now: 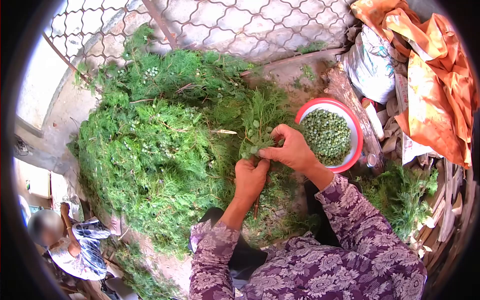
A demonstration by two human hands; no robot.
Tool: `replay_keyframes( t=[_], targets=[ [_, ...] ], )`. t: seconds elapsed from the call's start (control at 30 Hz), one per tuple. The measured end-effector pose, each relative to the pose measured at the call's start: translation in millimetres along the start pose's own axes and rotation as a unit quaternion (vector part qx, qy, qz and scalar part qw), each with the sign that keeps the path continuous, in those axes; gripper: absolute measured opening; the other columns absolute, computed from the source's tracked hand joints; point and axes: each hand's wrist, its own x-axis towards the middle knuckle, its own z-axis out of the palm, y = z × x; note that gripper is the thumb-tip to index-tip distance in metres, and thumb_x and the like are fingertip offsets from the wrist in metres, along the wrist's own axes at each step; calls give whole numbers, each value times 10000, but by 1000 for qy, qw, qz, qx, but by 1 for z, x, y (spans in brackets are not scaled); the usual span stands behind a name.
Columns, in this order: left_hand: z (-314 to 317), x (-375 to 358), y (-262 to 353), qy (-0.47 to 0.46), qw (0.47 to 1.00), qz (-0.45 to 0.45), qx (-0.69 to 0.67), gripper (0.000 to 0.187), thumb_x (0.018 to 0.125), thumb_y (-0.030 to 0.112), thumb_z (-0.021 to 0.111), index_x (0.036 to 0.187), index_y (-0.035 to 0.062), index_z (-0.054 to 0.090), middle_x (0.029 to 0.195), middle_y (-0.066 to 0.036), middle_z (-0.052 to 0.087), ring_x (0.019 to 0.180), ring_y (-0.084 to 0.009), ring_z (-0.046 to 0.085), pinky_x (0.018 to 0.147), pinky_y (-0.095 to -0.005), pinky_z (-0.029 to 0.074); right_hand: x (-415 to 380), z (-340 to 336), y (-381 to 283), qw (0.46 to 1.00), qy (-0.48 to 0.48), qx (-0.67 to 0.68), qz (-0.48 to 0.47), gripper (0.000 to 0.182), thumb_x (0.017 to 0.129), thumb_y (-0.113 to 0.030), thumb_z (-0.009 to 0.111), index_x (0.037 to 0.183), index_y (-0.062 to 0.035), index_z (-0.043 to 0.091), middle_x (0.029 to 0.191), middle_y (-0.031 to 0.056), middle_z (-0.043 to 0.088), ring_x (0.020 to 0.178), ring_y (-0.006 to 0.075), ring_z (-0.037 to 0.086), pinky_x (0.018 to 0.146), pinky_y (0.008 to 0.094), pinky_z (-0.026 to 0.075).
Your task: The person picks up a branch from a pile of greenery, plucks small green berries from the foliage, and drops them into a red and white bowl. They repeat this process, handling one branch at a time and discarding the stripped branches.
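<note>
both hands, left (250, 179) and right (294, 150), pinch a leafy green sprig (257, 137) between nearly closed fingers, probably steadying it for picking; the red-rimmed white bowl (356, 131) of green berries (326, 136) sits beside the right.

The left hand (250, 179) and right hand (291, 149) hold a green sprig (256, 140). A red-rimmed basin (356, 145) of green berries (326, 136) sits beside them.

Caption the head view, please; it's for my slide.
Two bare hands hold a green sprig beside a red-rimmed bowl of small green cones.
</note>
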Motion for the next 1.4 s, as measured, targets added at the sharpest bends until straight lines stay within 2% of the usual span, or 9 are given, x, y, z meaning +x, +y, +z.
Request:
replay_keyframes(
  t=[0.5,0.67,0.97,1.07,1.13,1.17,1.2,1.27,1.4],
  targets=[
    [-2,-3,6,-14,999,-34,-35,129,828,68,527,871,-29,599,710,-33,600,555,-82,558,410,-214,407,1,-5,3,970,-63,204,118,109,791,-112,557,858,-45,504,666,2,500,460,60,455,382,198,327],
    [1,-1,1,-18,997,-35,-66,138,817,80,547,888,-28,595,723,-65,632,517,-102,572,402,-211,423,5,-12,7,874,-85,434,199,55,819,-134,492,804,-82,491,595,-14,416,385,46,288,353,194,228],
    [-12,0,3,-16,994,-53,-91,155,825,60,531,852,-79,592,718,-104,633,519,-121,556,403,-230,423,10,-55,6,734,-144,646,152,165,878,-238,477,892,-84,533,836,51,508,582,60,401,416,158,331],
    [-13,1,4,-17,995,-45,-84,161,821,72,537,790,-75,595,672,-137,633,445,-139,537,403,-237,420,17,-85,17,811,-37,574,107,96,861,-173,505,885,-86,540,833,51,517,587,54,425,412,158,323],
    [-13,1,6,-17,996,-39,-82,161,821,77,538,792,-72,594,672,-140,631,442,-145,535,405,-244,419,21,-115,39,954,127,270,42,171,784,-151,567,937,-77,586,906,109,598,736,158,570,493,245,449],
    [-13,1,6,-18,996,-39,-83,161,821,77,538,792,-72,594,672,-140,631,442,-145,535,405,-244,419,20,-124,48,954,127,268,42,171,784,-151,567,937,-77,586,906,109,598,736,158,570,493,245,449],
    [-13,1,6,-20,995,-41,-86,157,820,76,539,790,-68,594,673,-136,630,440,-141,533,405,-243,418,19,-130,51,977,211,-40,2,261,748,-167,587,991,-70,586,958,131,600,813,203,582,602,290,471],
    [-11,1,6,-22,995,-42,-89,152,819,75,540,788,-64,594,673,-133,630,437,-137,530,405,-241,417,18,-139,74,838,290,-459,-52,465,667,-208,626,1103,-55,572,1072,184,581,988,316,558,869,360,432],
    [-7,2,8,-27,996,-44,-71,136,819,69,539,839,-54,593,707,-101,629,495,-121,548,403,-231,417,16,-122,42,960,210,-182,-42,336,702,-171,660,1009,-39,619,979,130,617,890,199,581,787,303,463]
  ],
)
